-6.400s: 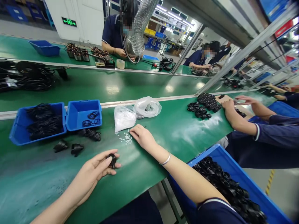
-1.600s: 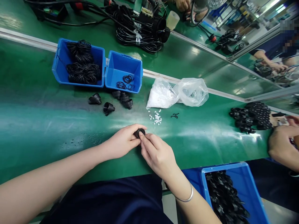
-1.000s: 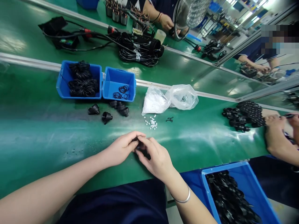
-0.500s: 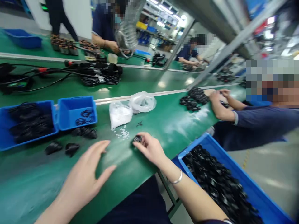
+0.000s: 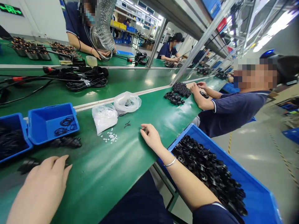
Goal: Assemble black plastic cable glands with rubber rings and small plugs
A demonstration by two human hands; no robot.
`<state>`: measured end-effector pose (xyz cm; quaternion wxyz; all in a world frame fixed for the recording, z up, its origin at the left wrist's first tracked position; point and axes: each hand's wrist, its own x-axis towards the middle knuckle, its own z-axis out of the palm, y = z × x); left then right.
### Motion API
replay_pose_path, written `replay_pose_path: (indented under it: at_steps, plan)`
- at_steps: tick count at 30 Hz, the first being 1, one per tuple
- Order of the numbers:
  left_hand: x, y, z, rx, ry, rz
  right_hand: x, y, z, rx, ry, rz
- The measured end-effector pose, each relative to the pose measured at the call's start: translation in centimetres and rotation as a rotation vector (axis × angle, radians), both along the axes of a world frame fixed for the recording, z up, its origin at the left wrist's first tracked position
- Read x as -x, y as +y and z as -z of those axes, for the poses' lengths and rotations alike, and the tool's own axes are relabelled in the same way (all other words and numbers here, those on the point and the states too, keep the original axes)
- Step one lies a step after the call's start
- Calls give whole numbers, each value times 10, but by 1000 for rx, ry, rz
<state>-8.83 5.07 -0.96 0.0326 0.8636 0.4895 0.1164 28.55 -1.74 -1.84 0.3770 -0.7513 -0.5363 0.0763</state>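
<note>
Left of the bag of white pieces (image 5: 105,119) and nearer the wearer, the left hand (image 5: 43,186) is palm down over black fittings (image 5: 29,165), its fingers bent; whether it grips one cannot be told. Beyond that hand, also left of the bag, the walls of a blue bin (image 5: 25,137) and a smaller bin (image 5: 39,127) close off the bench, with more fittings lying just before the smaller one. On the bag's near side, a broad stretch of green bench top (image 5: 93,180) separates the two hands and ends at a slanting front edge. Right of the bag, near that edge, the right hand (image 5: 151,137) has its fingers half curled, a narrow gap at the thumb. Further right, past the edge, is a blue crate (image 5: 259,199) heaped with black parts (image 5: 203,168).

The bench top is glossy. Beyond the bag to the left lies a cable bundle (image 5: 84,77); white pieces (image 5: 111,137) are scattered before the bag, and a second clear bag (image 5: 127,102) adjoins its right side. Far right of the bag sits a co-worker (image 5: 233,107).
</note>
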Motion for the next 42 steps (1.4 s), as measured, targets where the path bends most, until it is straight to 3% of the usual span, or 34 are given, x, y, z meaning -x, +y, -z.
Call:
replay_pose_path:
  at_steps: [2, 4, 7, 11, 14, 17, 24, 34, 39, 42]
  plan:
    - [-16, -8, -19, 9, 74, 45, 18, 5, -4, 6, 30, -126]
    - [-27, -14, -28, 116, -46, 40, 35, 11, -7, 5, 61, -249]
    - [-38, -21, -33, 523, -408, -64, 55, 21, -9, 2, 72, -377]
    - [-50, -32, -41, 1061, -825, -150, 70, 30, -6, -7, 21, -447]
    - [-55, -38, -48, 1302, -1056, -211, 71, 31, -4, -18, -50, -519]
    - [-55, -39, -50, 1438, -1241, -229, 70, 31, -5, -49, -146, -570]
    - [-52, -39, -49, 1471, -1350, -139, 74, 31, -2, -77, -343, -563]
    - [-56, -40, -44, 1394, -1414, -148, 74, 27, 0, -30, -448, -566]
    - [-56, -43, -44, 1332, -1349, -131, 75, 33, 1, -15, -422, -543]
    - [-54, -42, -42, 1225, -1153, -105, 73, 34, -1, -51, -311, -549]
